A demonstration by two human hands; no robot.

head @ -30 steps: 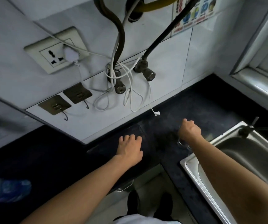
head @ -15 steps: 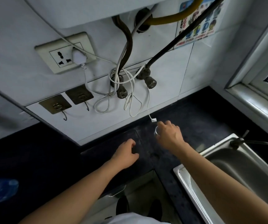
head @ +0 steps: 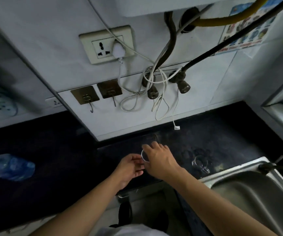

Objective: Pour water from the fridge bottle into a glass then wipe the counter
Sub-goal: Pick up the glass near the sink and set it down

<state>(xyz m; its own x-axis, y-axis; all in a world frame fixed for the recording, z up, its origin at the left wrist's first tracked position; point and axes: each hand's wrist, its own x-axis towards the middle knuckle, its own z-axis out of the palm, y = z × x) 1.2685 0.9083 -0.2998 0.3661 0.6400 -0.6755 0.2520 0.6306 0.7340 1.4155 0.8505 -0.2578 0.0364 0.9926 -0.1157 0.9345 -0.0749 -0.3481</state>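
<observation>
Dark counter (head: 222, 137) below tiled wall | right hand (head: 161, 159) clasps glass (head: 143, 155) from above, centre | left hand (head: 130, 167) cupped, touching it at 9 o'clock | bottle (head: 9, 166) lying far 9 o'clock | advice: set glass upright, steady, before pouring.

We record a domestic kitchen. A stainless steel sink basin (head: 249, 189) sits at lower right, set into a dark speckled stone countertop (head: 222, 137). At upper centre, a white wall socket (head: 106, 44) and two brass adhesive hooks (head: 97, 94) are fixed to pale tiled walls (head: 205, 99). Hoses (head: 222, 21) run overhead.
</observation>
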